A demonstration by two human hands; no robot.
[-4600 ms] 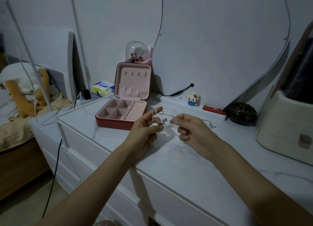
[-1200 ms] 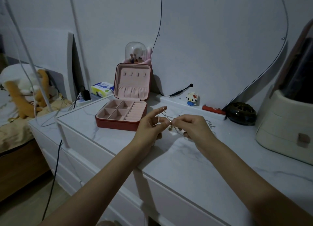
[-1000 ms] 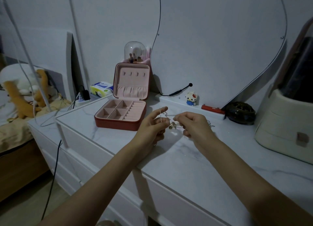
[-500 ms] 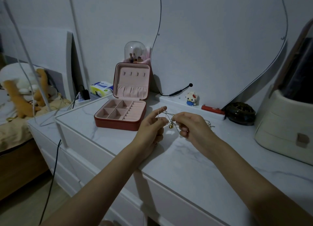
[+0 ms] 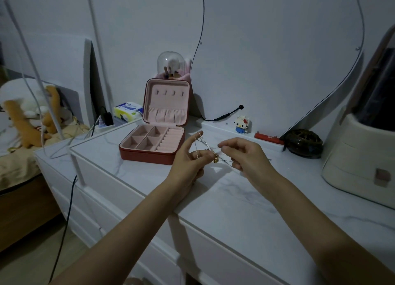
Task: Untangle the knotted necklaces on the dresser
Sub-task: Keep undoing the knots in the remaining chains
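Thin knotted necklaces [image 5: 208,150] with a small gold pendant hang stretched between both my hands, just above the white marble dresser top [image 5: 230,199]. My left hand [image 5: 188,158] has chain strands looped over its raised forefinger and pinched at the thumb. My right hand [image 5: 245,154] pinches strands between thumb and forefinger, close to the pendant. The chains are fine and dim, so the knot itself is hard to make out.
An open red jewelry box [image 5: 158,130] with pink lining stands left of my hands. Behind are a glass dome [image 5: 171,65], a small toy figure [image 5: 241,124], a red bar [image 5: 268,138] and a dark bowl [image 5: 303,143]. A cream drawer unit [image 5: 359,156] stands at the right.
My hands have drawn slightly apart, stretching the chains between them. The gold pendant now hangs in the gap near my left fingertips. The grip on the necklaces is kept throughout.
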